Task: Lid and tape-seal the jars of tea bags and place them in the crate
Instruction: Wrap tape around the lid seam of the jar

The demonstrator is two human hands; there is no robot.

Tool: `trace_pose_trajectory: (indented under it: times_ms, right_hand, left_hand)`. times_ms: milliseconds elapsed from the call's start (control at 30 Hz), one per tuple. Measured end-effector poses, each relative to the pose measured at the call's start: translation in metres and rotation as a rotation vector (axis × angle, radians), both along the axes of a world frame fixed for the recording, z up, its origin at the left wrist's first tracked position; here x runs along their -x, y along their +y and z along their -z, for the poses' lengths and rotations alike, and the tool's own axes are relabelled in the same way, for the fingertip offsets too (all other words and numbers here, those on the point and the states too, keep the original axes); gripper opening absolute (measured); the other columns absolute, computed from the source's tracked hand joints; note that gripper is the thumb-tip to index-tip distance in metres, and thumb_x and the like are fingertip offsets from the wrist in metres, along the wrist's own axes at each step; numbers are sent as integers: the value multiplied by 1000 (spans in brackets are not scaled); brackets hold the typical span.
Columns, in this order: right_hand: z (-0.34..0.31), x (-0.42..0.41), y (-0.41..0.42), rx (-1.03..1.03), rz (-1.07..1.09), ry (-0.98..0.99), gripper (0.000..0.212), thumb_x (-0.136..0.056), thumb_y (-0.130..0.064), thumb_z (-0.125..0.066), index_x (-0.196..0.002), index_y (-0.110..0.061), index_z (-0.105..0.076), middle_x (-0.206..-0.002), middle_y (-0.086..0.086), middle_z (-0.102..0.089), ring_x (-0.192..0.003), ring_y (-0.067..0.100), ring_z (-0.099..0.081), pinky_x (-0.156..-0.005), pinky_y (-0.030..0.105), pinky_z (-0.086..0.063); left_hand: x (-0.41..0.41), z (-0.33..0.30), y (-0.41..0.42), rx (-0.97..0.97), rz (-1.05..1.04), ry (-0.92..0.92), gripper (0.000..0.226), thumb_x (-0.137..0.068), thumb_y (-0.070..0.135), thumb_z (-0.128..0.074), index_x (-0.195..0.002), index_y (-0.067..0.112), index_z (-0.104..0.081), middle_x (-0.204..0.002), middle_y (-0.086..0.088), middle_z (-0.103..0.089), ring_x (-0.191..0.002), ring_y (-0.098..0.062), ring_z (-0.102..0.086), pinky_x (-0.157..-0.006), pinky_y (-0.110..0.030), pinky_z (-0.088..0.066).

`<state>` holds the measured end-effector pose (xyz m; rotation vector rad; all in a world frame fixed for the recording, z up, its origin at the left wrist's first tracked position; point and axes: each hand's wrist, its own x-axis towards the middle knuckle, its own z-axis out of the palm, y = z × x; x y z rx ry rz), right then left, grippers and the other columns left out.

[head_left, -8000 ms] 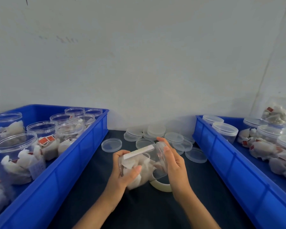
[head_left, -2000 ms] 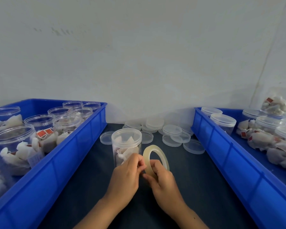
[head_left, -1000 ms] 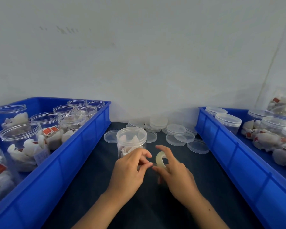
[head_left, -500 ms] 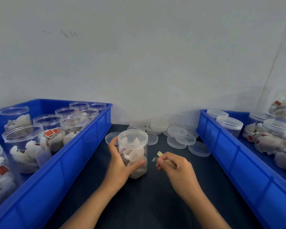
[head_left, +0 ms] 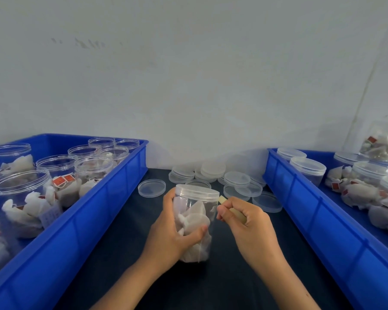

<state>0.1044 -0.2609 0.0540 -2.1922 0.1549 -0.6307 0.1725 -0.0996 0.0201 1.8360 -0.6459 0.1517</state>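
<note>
Lidded jar of tea bags at middle of dark mat, between two blue crates. Left hand wraps jar body, fingers and thumb curled round it. Right hand pinches tape roll just beside lid, fingers curled tight. Jar probably light, thin clear plastic, kinda slippery, flexes if squeezed (grab mid-body, not lid). Tape flimsy, sticks to itself.

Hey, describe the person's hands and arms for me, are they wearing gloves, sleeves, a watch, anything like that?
Both hands are bare: no gloves on the left hand or the right hand. No rings, watch or bracelet show. Both forearms are bare down to the frame's edge, with no sleeve in view.
</note>
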Motion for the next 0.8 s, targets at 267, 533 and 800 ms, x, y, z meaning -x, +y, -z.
trace_pose_trajectory:
  times_ms: [267,533,800]
  right_hand:
    - [0,0,0,-31,66,15,24,-92,-42,-55,-72,-29,-60,-71,-9,-63,-73,10,-58,-71,36,-51]
    - [0,0,0,-21,88,36,20,-88,-46,-59,-76,-31,-62,-77,-29,-60,-69,9,-58,-67,34,-51]
    - [-3,3,2,-11,110,92,21,-85,-54,-58,-76,-35,-60,-69,-10,-63,-68,9,-58,-60,28,-46]
  left_hand:
    - [5,2,-3,-69,-62,-82,87,-56,67,-65,-116,75,-2,-117,28,-51,-101,4,-57,-82,-24,-52]
    - [6,1,-2,-84,-54,-100,91,-56,66,-67,-116,77,1,-116,32,-47,-103,2,-56,-83,-27,-52]
    - [2,-2,3,-114,14,-76,90,-63,57,-76,-116,76,-6,-119,27,-53,-106,5,-57,-87,-22,-51]
